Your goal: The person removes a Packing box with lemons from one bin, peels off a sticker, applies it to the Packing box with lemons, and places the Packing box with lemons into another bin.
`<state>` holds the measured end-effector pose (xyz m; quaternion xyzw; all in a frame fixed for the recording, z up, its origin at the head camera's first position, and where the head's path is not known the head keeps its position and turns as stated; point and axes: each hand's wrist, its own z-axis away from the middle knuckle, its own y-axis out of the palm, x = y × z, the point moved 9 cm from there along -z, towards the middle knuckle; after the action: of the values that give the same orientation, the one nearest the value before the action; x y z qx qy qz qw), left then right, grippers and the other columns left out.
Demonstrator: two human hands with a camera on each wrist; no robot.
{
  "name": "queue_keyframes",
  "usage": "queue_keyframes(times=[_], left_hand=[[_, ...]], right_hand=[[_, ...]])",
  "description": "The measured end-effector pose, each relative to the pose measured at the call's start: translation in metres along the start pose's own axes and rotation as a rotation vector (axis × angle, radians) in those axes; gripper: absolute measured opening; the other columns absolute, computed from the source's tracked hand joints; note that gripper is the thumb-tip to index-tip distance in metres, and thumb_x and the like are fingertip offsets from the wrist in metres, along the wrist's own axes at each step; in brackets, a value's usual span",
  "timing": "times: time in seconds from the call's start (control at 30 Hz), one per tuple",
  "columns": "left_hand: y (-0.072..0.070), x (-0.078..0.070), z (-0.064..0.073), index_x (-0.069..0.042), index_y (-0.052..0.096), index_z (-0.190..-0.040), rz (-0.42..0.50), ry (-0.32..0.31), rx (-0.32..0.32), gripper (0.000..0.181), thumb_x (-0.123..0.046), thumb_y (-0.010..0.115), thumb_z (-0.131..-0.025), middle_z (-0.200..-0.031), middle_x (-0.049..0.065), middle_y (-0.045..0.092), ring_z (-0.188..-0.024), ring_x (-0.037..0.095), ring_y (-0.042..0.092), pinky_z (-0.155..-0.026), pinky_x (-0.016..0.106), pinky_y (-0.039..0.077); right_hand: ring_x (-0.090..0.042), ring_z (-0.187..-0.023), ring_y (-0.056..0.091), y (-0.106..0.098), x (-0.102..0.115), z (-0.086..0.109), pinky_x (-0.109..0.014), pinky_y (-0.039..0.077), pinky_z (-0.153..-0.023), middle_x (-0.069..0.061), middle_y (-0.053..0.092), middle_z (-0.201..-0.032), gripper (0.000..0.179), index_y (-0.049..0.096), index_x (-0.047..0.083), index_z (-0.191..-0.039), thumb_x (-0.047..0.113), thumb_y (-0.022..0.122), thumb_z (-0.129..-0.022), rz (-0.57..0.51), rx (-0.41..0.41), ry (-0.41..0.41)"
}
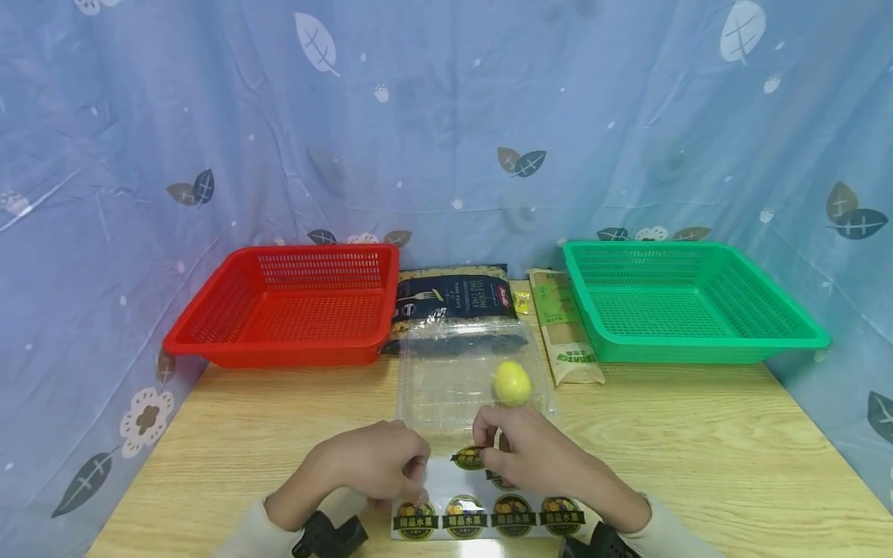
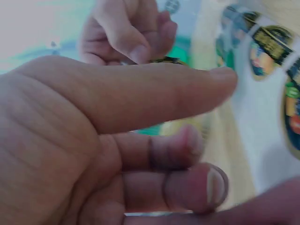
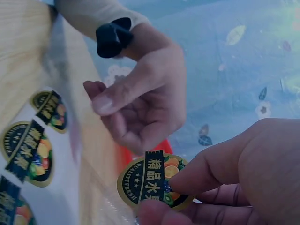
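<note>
My right hand point(image 1: 532, 451) pinches a round fruit sticker point(image 3: 152, 180) by its edge, thumb against fingers, raised off the sticker sheet point(image 1: 446, 484). That sticker is black and gold with fruit pictures and a banner of characters. My left hand point(image 1: 380, 461) hovers by the sheet's upper left edge, fingers loosely bent, with nothing between them in the right wrist view. A row of similar stickers lies along the sheet's near edge, and another is partly hidden under my right hand. Just beyond the hands is a clear plastic clamshell box point(image 1: 446, 387) with a yellow lemon-like fruit point(image 1: 512, 383) in it.
A red basket point(image 1: 279, 353) stands at the back left and a green basket point(image 1: 698, 350) at the back right. Between them lie a dark pasta bag point(image 1: 453, 298), a small yellow packet point(image 1: 521, 301) and a long green-and-tan package point(image 1: 565, 329). A blue curtain point(image 1: 446, 124) hangs behind.
</note>
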<state>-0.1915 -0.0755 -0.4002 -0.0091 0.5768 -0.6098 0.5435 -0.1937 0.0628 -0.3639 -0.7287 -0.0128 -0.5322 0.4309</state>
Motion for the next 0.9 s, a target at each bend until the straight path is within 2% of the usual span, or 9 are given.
queue_keyframes(times=[0.1,0.23,0.4,0.5,0.67,0.77,0.9], left_hand=[[-0.015,-0.012,0.002,-0.022,0.056,-0.075,-0.036,0.057,-0.080,0.026,-0.027,0.076,-0.091,-0.058,-0.010,0.052,-0.042,0.004,0.056,-0.052,0.020,0.042],[-0.038,-0.029,0.003,-0.022,0.059,-0.085,-0.076,0.130,-0.240,0.018,-0.031,0.073,-0.094,-0.062,-0.012,0.053,-0.052,0.003,0.052,-0.054,0.021,0.042],[-0.059,-0.044,0.003,-0.016,0.066,-0.101,-0.127,0.148,-0.426,0.017,-0.031,0.072,-0.095,-0.074,-0.015,0.058,-0.061,0.004,0.052,-0.059,0.024,0.047],[-0.067,-0.049,0.001,-0.016,0.069,-0.101,-0.131,0.145,-0.504,0.013,-0.028,0.071,-0.095,-0.076,-0.016,0.060,-0.063,0.004,0.054,-0.059,0.024,0.048],[-0.079,-0.050,-0.006,-0.018,0.070,-0.089,-0.116,0.181,-0.611,0.006,-0.019,0.072,-0.094,-0.071,-0.015,0.060,-0.059,0.002,0.052,-0.054,0.022,0.047],[-0.085,-0.048,-0.011,-0.018,0.069,-0.084,-0.095,0.206,-0.650,0.011,-0.015,0.071,-0.094,-0.068,-0.014,0.060,-0.057,0.002,0.051,-0.053,0.022,0.045],[-0.092,-0.043,-0.018,-0.019,0.068,-0.084,-0.068,0.199,-0.689,0.011,-0.015,0.071,-0.094,-0.069,-0.014,0.060,-0.058,0.003,0.052,-0.054,0.024,0.048]], right_hand=[[-0.004,-0.055,0.053,-0.007,0.003,-0.003,-0.022,0.047,-0.047,0.010,0.057,-0.070,0.013,0.061,0.013,-0.089,0.000,0.064,-0.089,0.034,-0.021,-0.009],[-0.008,-0.057,0.052,-0.021,0.007,-0.008,-0.023,0.046,-0.050,0.010,0.059,-0.072,0.011,0.063,0.013,-0.091,0.003,0.066,-0.092,0.063,-0.071,-0.032],[-0.008,-0.059,0.053,-0.038,0.011,-0.013,-0.025,0.047,-0.052,0.006,0.065,-0.076,0.010,0.065,0.014,-0.093,0.005,0.066,-0.094,0.040,-0.144,-0.066],[-0.010,-0.063,0.055,-0.046,0.011,-0.016,-0.026,0.048,-0.054,0.004,0.066,-0.080,0.010,0.065,0.014,-0.093,0.005,0.066,-0.095,0.017,-0.180,-0.081],[-0.012,-0.065,0.057,-0.057,0.012,-0.022,-0.027,0.049,-0.055,0.002,0.066,-0.082,0.010,0.068,0.013,-0.095,0.003,0.067,-0.095,-0.006,-0.253,-0.121],[-0.012,-0.064,0.055,-0.064,0.010,-0.026,-0.026,0.046,-0.052,0.000,0.067,-0.083,0.009,0.069,0.012,-0.096,0.003,0.069,-0.094,0.011,-0.313,-0.129],[-0.011,-0.066,0.056,-0.072,0.006,-0.031,-0.027,0.047,-0.052,0.000,0.067,-0.083,0.008,0.070,0.012,-0.098,0.005,0.071,-0.094,0.057,-0.406,-0.124]])
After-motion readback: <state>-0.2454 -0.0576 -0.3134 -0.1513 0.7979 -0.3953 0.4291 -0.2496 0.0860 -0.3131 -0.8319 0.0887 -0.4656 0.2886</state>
